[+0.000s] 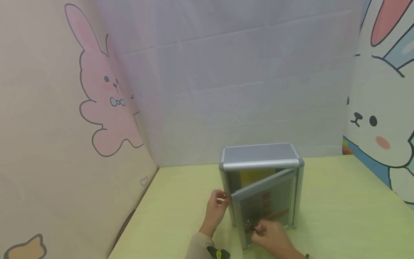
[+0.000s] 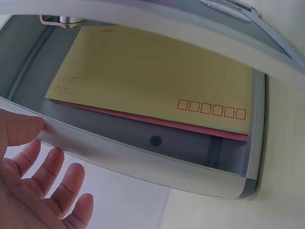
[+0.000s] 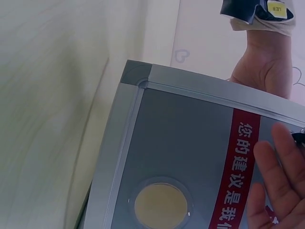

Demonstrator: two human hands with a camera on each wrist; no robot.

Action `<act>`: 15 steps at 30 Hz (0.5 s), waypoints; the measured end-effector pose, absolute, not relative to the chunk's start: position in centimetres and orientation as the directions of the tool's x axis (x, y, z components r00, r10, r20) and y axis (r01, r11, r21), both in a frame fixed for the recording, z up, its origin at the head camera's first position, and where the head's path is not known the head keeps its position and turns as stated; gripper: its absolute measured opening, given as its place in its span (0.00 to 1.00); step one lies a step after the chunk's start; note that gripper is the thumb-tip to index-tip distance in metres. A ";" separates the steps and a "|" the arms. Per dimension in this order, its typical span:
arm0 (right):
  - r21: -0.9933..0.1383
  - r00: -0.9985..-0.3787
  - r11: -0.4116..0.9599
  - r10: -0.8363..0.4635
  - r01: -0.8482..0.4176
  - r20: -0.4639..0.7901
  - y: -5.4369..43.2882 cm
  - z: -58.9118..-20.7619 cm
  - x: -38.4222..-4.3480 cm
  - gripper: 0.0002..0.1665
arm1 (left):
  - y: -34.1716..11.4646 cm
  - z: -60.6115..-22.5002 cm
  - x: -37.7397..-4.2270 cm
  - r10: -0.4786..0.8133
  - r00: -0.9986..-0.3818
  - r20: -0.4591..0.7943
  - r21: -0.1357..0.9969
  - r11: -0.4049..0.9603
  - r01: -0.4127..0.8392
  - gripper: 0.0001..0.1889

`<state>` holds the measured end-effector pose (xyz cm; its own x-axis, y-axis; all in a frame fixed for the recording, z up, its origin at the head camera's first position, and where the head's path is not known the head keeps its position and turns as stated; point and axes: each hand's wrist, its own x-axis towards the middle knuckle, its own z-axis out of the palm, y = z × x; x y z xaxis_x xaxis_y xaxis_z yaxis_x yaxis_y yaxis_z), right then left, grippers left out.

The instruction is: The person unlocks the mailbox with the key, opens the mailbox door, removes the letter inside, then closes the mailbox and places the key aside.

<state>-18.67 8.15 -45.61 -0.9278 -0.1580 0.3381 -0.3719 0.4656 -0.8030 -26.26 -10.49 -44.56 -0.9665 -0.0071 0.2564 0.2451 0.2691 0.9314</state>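
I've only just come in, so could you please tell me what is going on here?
A person is working at a gray box on the table, its front door standing ajar. The right hand pinches a small dark piece at the door's lock; it is too small to make out clearly. The left hand is at the box's left edge. A yellow envelope is inside the box.

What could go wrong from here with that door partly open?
The door could swing shut and pinch the left hand, whose thumb touches the box. The right hand, pinching a dark piece near the lock, might tug and tip the box. If it tipped, the yellow envelope inside could slide out.
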 end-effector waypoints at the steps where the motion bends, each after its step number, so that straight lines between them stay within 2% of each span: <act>1: -0.806 -0.930 0.465 -0.158 -0.366 0.332 8.2 -45.6 -18.7 0.05 | -10.5 -44.5 -26.3 -0.003 -0.965 0.262 0.928 0.274 0.251 0.09; 7: -0.795 -0.925 0.474 -0.145 -0.377 0.352 8.3 -45.6 -18.8 0.05 | -10.2 -44.5 -26.4 -0.068 -0.942 0.329 0.911 0.285 0.297 0.09; 10: -0.788 -0.917 0.473 -0.150 -0.394 0.369 8.2 -45.6 -18.7 0.05 | -9.8 -44.0 -26.0 -0.116 -0.899 0.421 0.888 0.253 0.384 0.07; 12: -0.788 -0.914 0.468 -0.151 -0.401 0.376 8.2 -45.5 -18.7 0.06 | -9.5 -43.5 -25.7 -0.082 -0.874 0.480 0.865 0.212 0.455 0.05; 15: -0.781 -0.906 0.465 -0.144 -0.417 0.398 8.1 -45.4 -18.7 0.06 | -9.2 -42.7 -25.5 0.090 -0.877 0.472 0.872 0.102 0.479 0.03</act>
<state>-18.70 8.09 -45.41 -0.9061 -0.1435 0.3979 -0.4166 0.4654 -0.7809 -25.50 -9.21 -42.65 -0.8771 0.0899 0.4719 0.4794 0.1024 0.8716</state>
